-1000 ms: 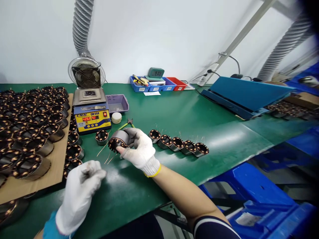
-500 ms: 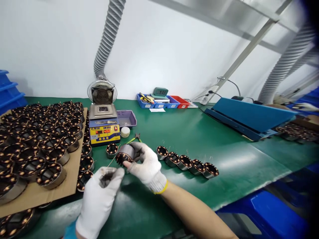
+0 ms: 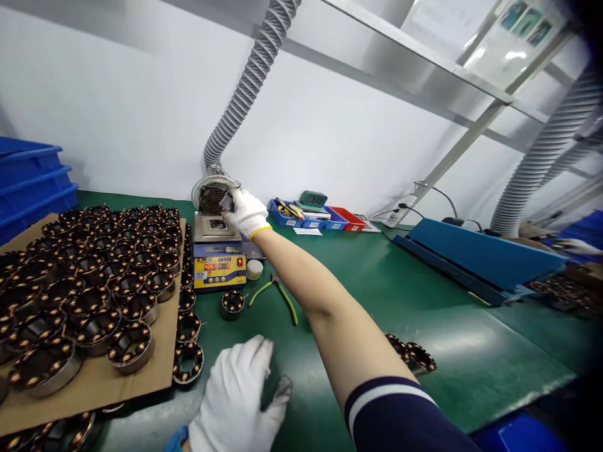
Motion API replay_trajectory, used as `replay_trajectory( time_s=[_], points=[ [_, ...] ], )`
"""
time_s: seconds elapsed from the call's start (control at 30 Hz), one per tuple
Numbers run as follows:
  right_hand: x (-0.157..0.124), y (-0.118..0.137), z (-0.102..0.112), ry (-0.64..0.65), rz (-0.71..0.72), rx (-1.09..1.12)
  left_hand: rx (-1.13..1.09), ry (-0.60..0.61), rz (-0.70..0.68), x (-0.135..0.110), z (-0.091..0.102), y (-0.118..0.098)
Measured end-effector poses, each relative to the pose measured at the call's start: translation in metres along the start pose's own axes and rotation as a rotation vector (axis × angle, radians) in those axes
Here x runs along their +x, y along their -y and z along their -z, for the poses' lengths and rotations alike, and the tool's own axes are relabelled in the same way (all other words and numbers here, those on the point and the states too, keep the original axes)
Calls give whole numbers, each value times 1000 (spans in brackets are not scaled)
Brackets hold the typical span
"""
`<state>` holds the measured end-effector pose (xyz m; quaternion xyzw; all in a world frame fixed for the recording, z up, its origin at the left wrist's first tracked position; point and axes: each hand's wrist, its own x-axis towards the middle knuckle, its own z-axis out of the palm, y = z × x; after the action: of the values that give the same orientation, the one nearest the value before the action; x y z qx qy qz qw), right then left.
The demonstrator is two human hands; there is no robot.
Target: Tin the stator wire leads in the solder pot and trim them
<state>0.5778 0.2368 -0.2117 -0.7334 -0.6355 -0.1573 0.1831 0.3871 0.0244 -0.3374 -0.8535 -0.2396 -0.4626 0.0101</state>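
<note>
"Where is the metal ring [image 3: 227, 202]?"
"In the right hand [image 3: 248, 215], up over the small machine [image 3: 219, 276]. The fingers hold it."
"And the left hand [image 3: 238, 395]?"
"Thumb and fingers are apart over the green table [image 3: 362, 270]. I see nothing in it."
"Is the ring heavy?"
"I think so, and hard. The inside may get hurt, so hold the smooth outside."
"What's around?"
"A shiny tabletop, a white wall [image 3: 141, 125], a fat hose [image 3: 247, 81]."

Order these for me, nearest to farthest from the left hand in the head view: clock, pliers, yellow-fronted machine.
1. Pliers: just beyond the left hand, slightly right.
2. Yellow-fronted machine: farther back, slightly left.
3. Clock: farthest, at the back, to the right.
</note>
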Motion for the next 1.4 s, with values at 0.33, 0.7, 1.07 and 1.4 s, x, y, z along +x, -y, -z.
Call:
replay_trajectory(
  time_s=[0.33, 0.7, 1.07, 1.4],
  points=[
    [2, 11, -14, 63, 63, -152, -16, 5, 35, 0, -1, -2],
    [4, 13, -13, 73, 21, -110, -8, -21, 45, 4, 2, 2],
    [-69, 23, 32, -90, -268, 702, -392, 59, 643, 6, 2, 13],
    [-230, 64, 26, 488, -310, 1234, -791, -151, 1016, 17, 13, 25]
  ],
)
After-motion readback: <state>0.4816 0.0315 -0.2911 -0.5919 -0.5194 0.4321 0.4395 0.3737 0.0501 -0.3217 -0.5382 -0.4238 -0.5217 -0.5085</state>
